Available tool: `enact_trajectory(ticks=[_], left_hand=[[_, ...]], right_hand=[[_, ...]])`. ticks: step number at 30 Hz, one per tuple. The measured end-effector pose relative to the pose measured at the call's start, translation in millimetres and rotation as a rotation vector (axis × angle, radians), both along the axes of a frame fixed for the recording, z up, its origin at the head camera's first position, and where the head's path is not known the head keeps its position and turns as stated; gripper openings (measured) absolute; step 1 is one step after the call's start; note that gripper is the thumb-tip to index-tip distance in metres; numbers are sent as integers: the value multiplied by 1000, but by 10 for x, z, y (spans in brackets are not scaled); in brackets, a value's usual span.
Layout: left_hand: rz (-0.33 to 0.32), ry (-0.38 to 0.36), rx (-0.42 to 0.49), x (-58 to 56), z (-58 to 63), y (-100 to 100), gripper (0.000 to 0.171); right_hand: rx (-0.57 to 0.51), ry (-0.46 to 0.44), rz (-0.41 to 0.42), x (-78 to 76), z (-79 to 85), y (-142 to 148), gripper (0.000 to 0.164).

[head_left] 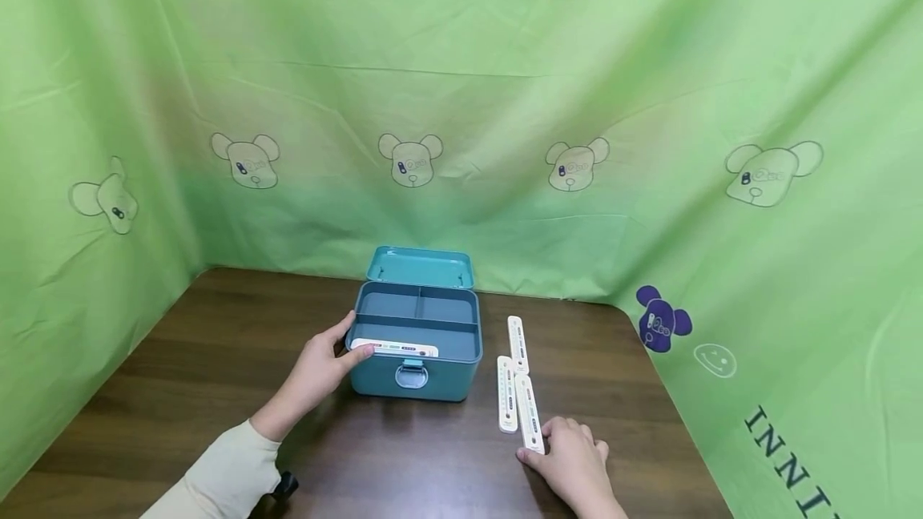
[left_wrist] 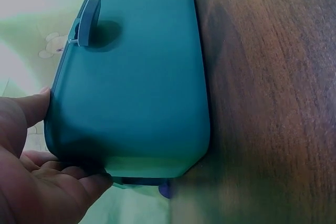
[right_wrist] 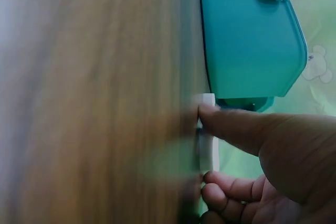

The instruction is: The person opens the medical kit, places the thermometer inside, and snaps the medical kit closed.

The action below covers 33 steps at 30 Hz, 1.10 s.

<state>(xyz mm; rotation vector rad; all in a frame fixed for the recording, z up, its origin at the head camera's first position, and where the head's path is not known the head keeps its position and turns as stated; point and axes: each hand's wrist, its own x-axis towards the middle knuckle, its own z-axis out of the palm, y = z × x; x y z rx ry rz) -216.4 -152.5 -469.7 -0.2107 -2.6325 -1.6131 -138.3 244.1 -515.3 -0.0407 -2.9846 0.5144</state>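
A teal storage box stands with its lid raised at the back. My left hand grips its left front corner, thumb over the rim and fingers along the side. A flat white thermometer lies inside, along the front wall of the box. Three similar pieces lie on the table right of the box: a far thermometer, a left thermometer and a near thermometer. My right hand pinches the near one at its close end, between thumb and fingers.
Dividers split the box into two small back compartments and one wide front one. The brown wooden table meets a green printed cloth at the back and sides. A metal latch hangs on the box front.
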Motion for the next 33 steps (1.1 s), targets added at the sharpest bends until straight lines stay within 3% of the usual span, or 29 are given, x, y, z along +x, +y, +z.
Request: enact_trajectory(ticks=[7,23,27,33], left_hand=[[-7,1,12,13,-11,13,86],[-2,5,-12,6,-8,-9,86],[1,-2,-23,1,0,-8,87],[-3,-2,-31,-1,8,-8,87]], right_hand=[[-56,-42,-94,20,46,40,31],[-188,-12,-99,-102,47,528,25],[-224,32,-71,-142,37,619,25],[-298,184,-2,-212,45,702,23]])
